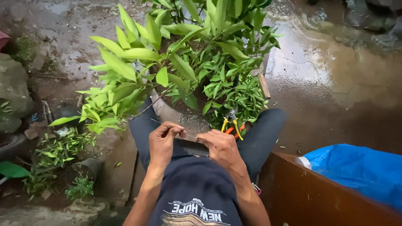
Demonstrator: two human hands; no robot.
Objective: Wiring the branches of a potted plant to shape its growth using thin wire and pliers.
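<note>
Single view, taken from a camera worn on the person's head and directed steeply downward and forward over the chest. The lower edge of the frame is closest to the lens: the dark shirt front and both forearms rise from it, with the left hand [162, 141] and right hand [221, 147] near the centre at close range. Beyond them, between the knees, stands the potted plant [184, 62], filling the upper middle. The wet ground [335, 83] occupies the far top and right. A brown board [310, 192] and blue sheet [356, 167] close the lower right corner; small pots lie at left.
</note>
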